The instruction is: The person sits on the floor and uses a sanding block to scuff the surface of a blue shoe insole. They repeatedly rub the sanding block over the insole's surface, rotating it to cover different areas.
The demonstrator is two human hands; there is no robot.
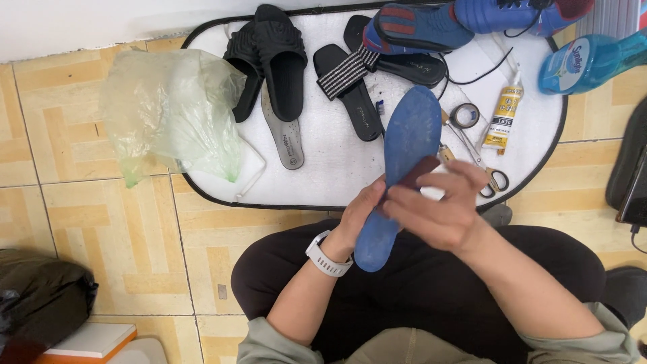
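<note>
One blue insole [404, 145] at frame centre, held upright-ish over the lap, toe end toward the mat [337, 175]. Left hand [360, 216] w/ white watch [328, 255] grips its lower half from behind, fingers closed on it. Right hand [441, 205] pinches a dark reddish pad [416, 172] flat against the insole's face. Behind, on the mat: grey insole [283, 138], black sandals [269, 57], strappy sandals [367, 77], blue shoes [472, 17], tape roll [465, 114], glue tube [504, 111], scissors [482, 165]. Green plastic bag [172, 111] upper left; blue bottle [593, 57] upper right.
</note>
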